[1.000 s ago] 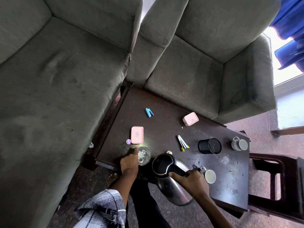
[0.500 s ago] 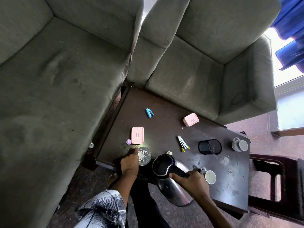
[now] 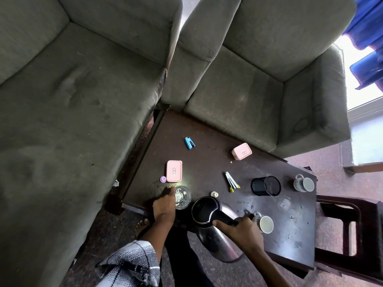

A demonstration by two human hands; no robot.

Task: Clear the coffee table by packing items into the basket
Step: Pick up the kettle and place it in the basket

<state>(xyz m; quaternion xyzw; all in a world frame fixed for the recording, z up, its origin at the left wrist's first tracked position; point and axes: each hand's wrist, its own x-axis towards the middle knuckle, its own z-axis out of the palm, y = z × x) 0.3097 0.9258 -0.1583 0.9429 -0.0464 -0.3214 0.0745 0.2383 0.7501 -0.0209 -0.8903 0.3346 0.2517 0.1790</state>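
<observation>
Still, almost nothing has shifted since a second ago: my right hand (image 3: 242, 230) stays clenched around the black handle of the steel electric kettle (image 3: 215, 222), which hangs tilted over the near edge of the dark wooden coffee table (image 3: 207, 160), and my left hand (image 3: 164, 207) rests with fingers loosely curled, forefinger stretched along the clear drinking glass (image 3: 182, 196), touching its side without gripping it. A white mug (image 3: 265, 223) sits just beside my right knuckles. Further in, the tabletop is open between a pink lidded box (image 3: 174, 170) with a small purple cap (image 3: 163, 179) beside it, a bundle of pens (image 3: 232, 181), a black mesh pen cup (image 3: 266, 185) lying on its side, and a grey mug (image 3: 303, 183). Beyond lie a blue stapler (image 3: 189, 142) and a second pink box (image 3: 241, 151), close to the far edge against the grey-green sofas (image 3: 238, 96).
</observation>
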